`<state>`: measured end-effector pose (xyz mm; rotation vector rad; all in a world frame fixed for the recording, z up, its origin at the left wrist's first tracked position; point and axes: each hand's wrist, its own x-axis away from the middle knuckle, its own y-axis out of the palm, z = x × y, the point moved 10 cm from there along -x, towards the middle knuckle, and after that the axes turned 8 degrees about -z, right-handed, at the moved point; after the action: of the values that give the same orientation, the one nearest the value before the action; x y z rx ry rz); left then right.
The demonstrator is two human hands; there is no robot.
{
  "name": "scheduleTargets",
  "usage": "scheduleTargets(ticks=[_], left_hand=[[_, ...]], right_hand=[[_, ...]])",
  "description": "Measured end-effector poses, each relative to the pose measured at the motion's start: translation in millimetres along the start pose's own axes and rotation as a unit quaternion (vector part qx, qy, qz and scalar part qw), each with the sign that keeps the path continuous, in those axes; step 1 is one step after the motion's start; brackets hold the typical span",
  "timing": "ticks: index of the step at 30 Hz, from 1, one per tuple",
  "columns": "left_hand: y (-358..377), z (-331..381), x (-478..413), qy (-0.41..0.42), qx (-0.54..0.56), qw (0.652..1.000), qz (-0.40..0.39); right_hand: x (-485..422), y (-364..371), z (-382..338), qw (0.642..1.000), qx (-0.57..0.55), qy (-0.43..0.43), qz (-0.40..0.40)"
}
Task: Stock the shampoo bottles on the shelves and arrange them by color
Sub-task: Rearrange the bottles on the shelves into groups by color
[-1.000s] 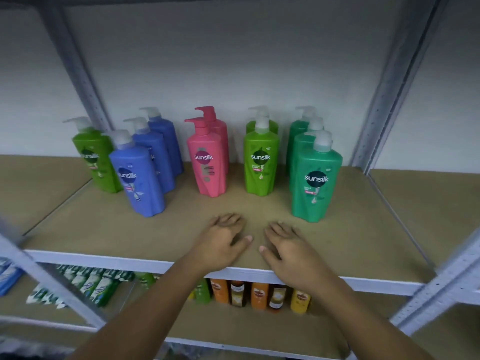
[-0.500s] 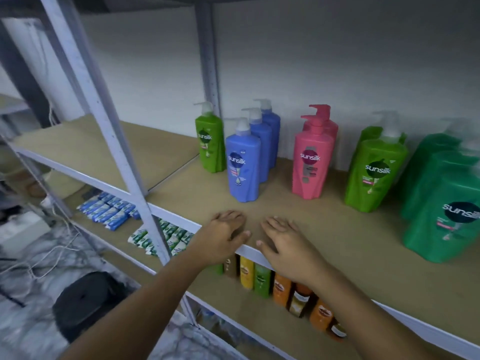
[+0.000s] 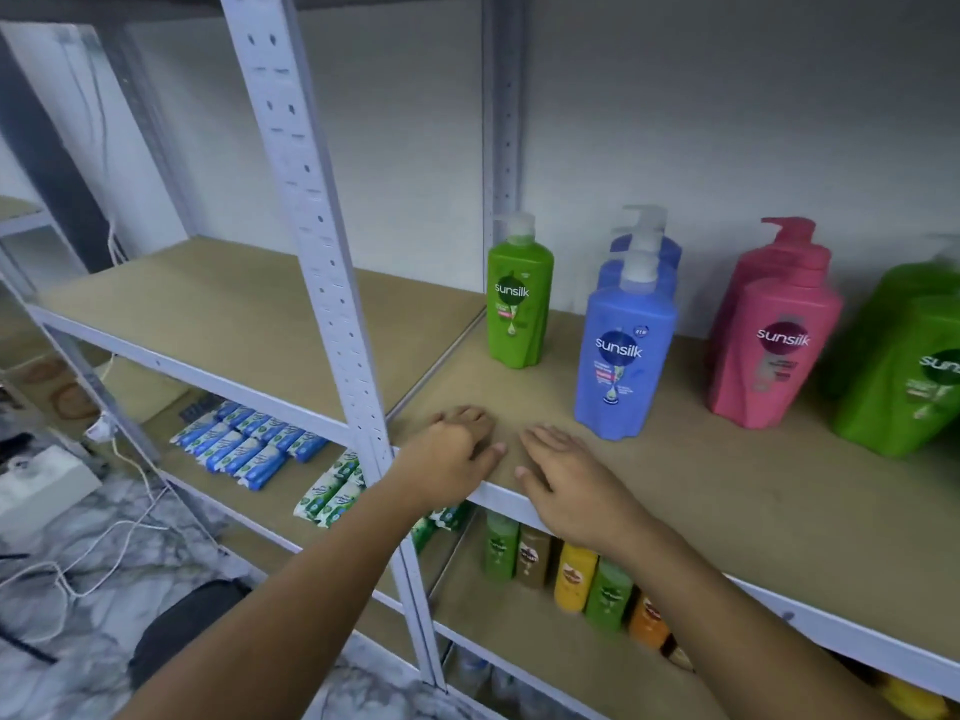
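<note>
Pump bottles of shampoo stand on the brown shelf board [image 3: 701,501]. A light green bottle [image 3: 519,309] stands alone at the left. To its right is a row of three blue bottles [image 3: 621,361], then two pink bottles [image 3: 774,350], then a green bottle [image 3: 904,376] cut off by the right edge. My left hand [image 3: 454,452] and my right hand [image 3: 571,480] lie flat, palms down, side by side at the shelf's front edge. Both hold nothing and sit in front of the blue bottles, apart from them.
A white perforated upright [image 3: 317,241] rises just left of my left hand. The neighbouring shelf board [image 3: 234,314] lies to the left. Below are blue packets [image 3: 244,444], green-white packets [image 3: 332,493] and small coloured bottles [image 3: 571,574]. Cables [image 3: 93,563] lie on the marble floor.
My view has swung left and come closer, so the bottles have shifted right and the teal-green ones are out of frame. Both hands stay flat on the shelf edge.
</note>
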<state>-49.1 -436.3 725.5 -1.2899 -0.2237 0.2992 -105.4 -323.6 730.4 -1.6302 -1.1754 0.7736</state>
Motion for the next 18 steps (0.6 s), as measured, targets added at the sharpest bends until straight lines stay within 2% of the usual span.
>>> scheduleTargets(ticks=[11, 18], left_hand=[[-3, -41, -63, -0.030, -0.009, 1.000, 0.004], [-3, -47, -66, -0.023, -0.028, 0.998, 0.045]], right_hand=[[-60, -14, 11, 0.982, -0.112, 0.117, 0.093], [-91, -34, 38, 0.943, -0.227, 0.182, 0.160]])
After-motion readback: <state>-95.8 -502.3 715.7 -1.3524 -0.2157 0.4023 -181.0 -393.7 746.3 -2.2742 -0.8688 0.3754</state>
